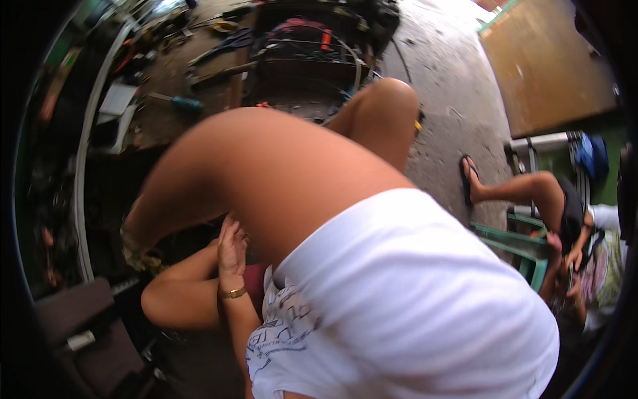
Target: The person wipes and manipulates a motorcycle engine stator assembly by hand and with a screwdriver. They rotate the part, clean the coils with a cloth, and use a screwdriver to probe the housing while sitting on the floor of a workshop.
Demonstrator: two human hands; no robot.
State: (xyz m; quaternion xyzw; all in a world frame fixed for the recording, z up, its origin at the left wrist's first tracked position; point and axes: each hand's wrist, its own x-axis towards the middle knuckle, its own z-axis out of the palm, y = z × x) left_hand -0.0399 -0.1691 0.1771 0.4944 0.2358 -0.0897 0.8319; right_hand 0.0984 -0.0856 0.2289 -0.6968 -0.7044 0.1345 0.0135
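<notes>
My left hand [231, 246], with a gold-coloured watch [232, 293] at the wrist, is raised beside the underside of a large bare thigh [266, 166]. Its fingers are loosely bent and slightly apart, with nothing visible in them; whether they touch the skin is unclear. White shorts [399, 266] and white printed cloth [279, 332] fill much of the lower middle. A bent knee [392, 100] shows behind the thigh, another [159, 299] at lower left. My right hand is not visible.
A cluttered bench [173, 66] holds tools, including a teal-handled screwdriver [183, 102]. At right, another person [551, 199] sits by a green plastic chair [525, 266], holding a small dark object. A wooden board [545, 66] leans behind them. Dark padded pieces [80, 299] lie lower left.
</notes>
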